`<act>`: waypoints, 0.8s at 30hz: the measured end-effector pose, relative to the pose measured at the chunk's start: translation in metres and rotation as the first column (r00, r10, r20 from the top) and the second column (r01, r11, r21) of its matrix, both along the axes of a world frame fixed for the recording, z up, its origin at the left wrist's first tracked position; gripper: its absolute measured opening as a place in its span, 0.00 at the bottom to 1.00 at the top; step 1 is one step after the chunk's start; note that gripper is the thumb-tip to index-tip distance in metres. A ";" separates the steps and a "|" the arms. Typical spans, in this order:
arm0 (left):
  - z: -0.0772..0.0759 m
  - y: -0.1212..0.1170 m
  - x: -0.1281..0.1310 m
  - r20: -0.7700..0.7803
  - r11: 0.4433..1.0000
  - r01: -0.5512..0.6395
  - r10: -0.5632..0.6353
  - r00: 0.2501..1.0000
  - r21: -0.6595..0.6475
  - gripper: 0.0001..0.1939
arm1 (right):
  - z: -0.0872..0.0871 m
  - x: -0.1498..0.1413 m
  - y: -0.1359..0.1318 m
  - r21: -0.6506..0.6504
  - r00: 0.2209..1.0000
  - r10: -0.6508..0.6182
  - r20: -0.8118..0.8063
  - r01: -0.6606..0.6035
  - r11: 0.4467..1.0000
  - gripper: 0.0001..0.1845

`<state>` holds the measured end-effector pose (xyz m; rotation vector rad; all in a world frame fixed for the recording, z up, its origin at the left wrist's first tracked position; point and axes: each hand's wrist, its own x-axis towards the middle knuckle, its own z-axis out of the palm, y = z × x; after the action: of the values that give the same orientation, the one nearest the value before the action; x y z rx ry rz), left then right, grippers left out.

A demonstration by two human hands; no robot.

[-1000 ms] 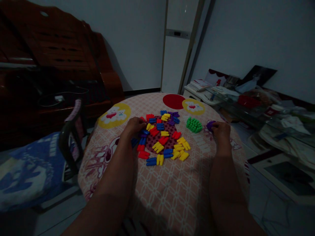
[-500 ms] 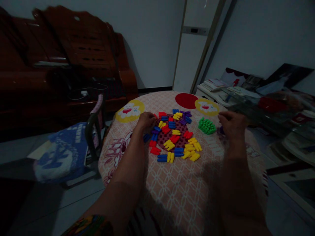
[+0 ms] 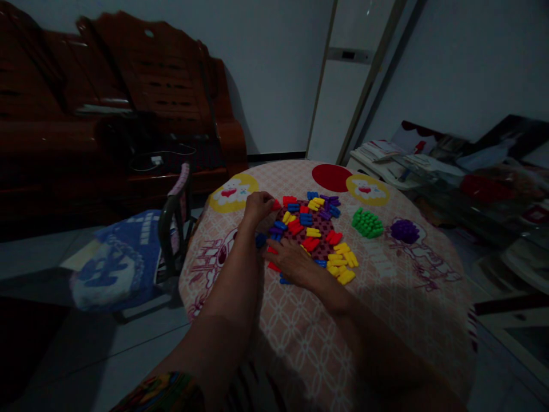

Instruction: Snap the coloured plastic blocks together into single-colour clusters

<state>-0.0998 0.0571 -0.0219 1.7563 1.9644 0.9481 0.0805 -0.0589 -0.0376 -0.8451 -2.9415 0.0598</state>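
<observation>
Small plastic pieces in several colours lie loosely on a round, cloth-covered table (image 3: 300,326). My left hand (image 3: 258,208) is at the left edge of the scatter, its fingers pinched together at a red plastic piece (image 3: 276,204). Just nearer to me, my right hand (image 3: 291,261) reaches palm-down over the pieces, fingers stretched to the left. Its fingertips are by a red piece (image 3: 273,250) and blue pieces (image 3: 280,225); some pieces under it are hidden. Yellow pieces (image 3: 343,257) lie right of it. Farther right are a green pile (image 3: 367,223) and a purple pile (image 3: 405,230).
A chair with a blue-and-white cloth (image 3: 124,260) stands at the table's left. Behind it is a carved wooden sofa (image 3: 158,86). A cluttered side table (image 3: 429,171) stands to the right, and a tall white cabinet-like unit (image 3: 338,103) at the back.
My right hand has moved left from the purple pile to the scattered pieces, uncovering that pile. My left hand stays by the red piece. The view has shifted slightly.
</observation>
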 end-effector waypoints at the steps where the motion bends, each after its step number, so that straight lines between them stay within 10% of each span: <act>1: 0.000 0.000 0.000 0.004 1.000 0.000 0.000 1.000 0.002 0.15 | 0.000 0.000 0.001 0.011 1.000 0.002 0.002 -0.002 1.000 0.22; 9: 0.006 -0.003 0.002 0.263 0.999 0.030 -0.033 0.964 0.018 0.10 | 0.005 0.017 0.021 -0.164 0.916 -0.173 -0.361 0.121 0.979 0.11; 13: 0.016 -0.012 0.006 0.534 0.944 0.331 -0.278 0.799 -0.004 0.13 | 0.011 0.035 0.037 -0.319 0.674 -0.359 -0.646 0.189 0.929 0.11; 17: 0.026 -0.021 0.018 0.589 0.737 0.672 -0.513 0.625 -0.072 0.17 | 0.004 0.043 0.048 -0.483 0.424 -0.522 -0.740 0.204 0.851 0.14; 20: 0.029 -0.022 0.030 0.607 0.650 0.753 -0.558 0.566 -0.104 0.16 | 0.004 0.042 0.050 -0.634 0.301 -0.651 -0.697 0.165 0.756 0.16; 24: 0.027 -0.019 0.028 0.607 0.689 0.720 -0.536 0.587 -0.087 0.13 | 0.016 0.047 0.052 -0.765 0.159 -0.766 -0.622 0.084 0.639 0.16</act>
<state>-0.0721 0.0377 0.0053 1.5721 0.9201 0.6835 0.1280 -0.0065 -0.0212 -1.1733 -1.3537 1.0758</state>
